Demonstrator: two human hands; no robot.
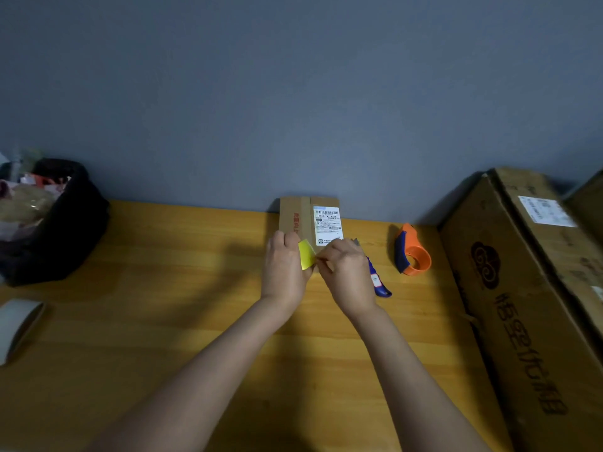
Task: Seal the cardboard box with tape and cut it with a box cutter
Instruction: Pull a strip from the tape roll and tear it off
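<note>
The small brown cardboard box (308, 221) sat on the wooden table (163, 288) by the wall. Both hands, left (284, 269) and right (347, 272), pinched a yellow strip of tape (306, 255) at its near edge. Pressing it flat along the seam would probably stick best.

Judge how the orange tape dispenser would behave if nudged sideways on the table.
The dispenser looks like hollow plastic, so probably light and easy to slide on the smooth table. Its round ring suggests it could rock or roll a little. No tape roll is visibly loaded.

black bin (62, 230) far left | 2 big cartons (522, 305) right | wooden table (163, 321)
</note>
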